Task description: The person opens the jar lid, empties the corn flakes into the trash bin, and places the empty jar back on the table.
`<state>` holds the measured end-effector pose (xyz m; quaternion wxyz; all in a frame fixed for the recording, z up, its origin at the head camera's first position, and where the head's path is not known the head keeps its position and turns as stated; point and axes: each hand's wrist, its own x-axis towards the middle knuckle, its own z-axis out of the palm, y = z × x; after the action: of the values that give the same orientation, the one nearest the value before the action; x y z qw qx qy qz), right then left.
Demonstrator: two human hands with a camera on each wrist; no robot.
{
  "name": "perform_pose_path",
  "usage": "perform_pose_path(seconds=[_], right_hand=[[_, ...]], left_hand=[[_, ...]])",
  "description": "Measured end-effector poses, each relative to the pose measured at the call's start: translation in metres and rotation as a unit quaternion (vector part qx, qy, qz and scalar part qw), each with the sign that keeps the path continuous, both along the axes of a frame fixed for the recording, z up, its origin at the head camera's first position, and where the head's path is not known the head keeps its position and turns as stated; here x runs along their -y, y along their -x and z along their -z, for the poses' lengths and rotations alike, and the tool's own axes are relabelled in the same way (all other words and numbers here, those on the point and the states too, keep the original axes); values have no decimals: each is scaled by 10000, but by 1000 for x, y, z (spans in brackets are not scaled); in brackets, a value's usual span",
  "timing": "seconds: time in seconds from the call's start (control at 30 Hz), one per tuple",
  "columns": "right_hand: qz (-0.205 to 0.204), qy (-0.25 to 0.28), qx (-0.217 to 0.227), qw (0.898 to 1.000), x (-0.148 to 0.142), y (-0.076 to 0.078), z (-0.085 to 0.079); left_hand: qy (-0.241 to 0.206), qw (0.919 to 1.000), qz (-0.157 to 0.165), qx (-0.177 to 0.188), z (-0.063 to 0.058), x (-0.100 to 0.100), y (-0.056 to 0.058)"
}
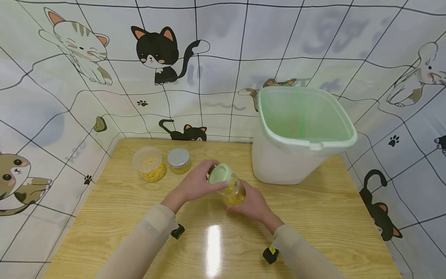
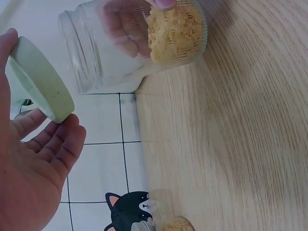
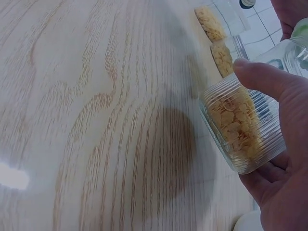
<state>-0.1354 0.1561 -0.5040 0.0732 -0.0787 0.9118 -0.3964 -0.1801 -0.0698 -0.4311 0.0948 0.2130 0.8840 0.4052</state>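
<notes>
Left hand [image 1: 198, 180] pinching green lid [image 1: 220, 173] by its rim, thumb on one side, fingertips on the other. Right hand [image 1: 253, 201] curling round clear glass jar [image 1: 235, 197], thumb and fingers on opposite walls. Jar sitting mid-frame in the head view, yellow flakes inside; lid tilting beside its mouth, a gap showing between them in the left wrist view. Both forearms reaching up from the bottom of the frame, converging at centre. Counter [image 1: 115, 221] ending along the wall in mid-frame. White bin [image 1: 282, 166] standing upper right, near the right hand; silver-capped jar [image 1: 179, 158] and open tub [image 1: 154, 172] standing left of centre, beyond the left hand.
</notes>
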Motion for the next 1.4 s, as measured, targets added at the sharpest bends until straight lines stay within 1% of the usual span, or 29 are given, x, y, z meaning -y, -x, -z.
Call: perform_pose_path(seconds=[0.17, 0.23, 0.3, 0.37, 0.47, 0.53, 0.63, 0.77, 0.87, 1.03, 1.23, 1.3, 1.4], right_hand=[[157, -9, 74, 9998, -6, -2, 2], [251, -2, 139, 9996, -9, -3, 2], [342, 23, 201, 9992, -13, -4, 1], [434, 61, 261, 9987, -17, -6, -2], [530, 137, 317, 9980, -25, -7, -4], [589, 123, 366, 9975, -31, -8, -6], [614, 66, 379, 9974, -40, -9, -7], [625, 38, 309, 9976, -50, -12, -11], [652, 55, 244, 9976, -56, -14, -13], [717, 189, 177, 9971, -66, -22, -18], [743, 93, 87, 9972, -75, -26, -24], [748, 71, 83, 9971, -78, -27, -26], [775, 34, 78, 9970, -83, -28, -27]], left_hand=[[-293, 9995, -103, 69, 1, 3, 3], [-396, 9990, -180, 116, 3, 5, 5], [-624, 9973, -311, 228, 6, 7, 7], [-894, 9946, -438, 309, 12, 10, 11], [-1176, 9897, -637, 508, 21, 15, 14], [-1215, 9882, -701, 615, 26, 19, 15], [-1156, 9871, -753, 817, 33, 21, 13], [-1167, 9850, -670, 1084, 45, 18, 9], [-1170, 9841, -532, 1226, 54, 14, 6], [-970, 9871, -336, 1229, 66, 1, 2], [-436, 9932, -190, 1064, 75, -17, -2], [-418, 9930, -94, 1101, 79, -24, -3], [-576, 9915, 124, 1161, 83, -35, -5]])
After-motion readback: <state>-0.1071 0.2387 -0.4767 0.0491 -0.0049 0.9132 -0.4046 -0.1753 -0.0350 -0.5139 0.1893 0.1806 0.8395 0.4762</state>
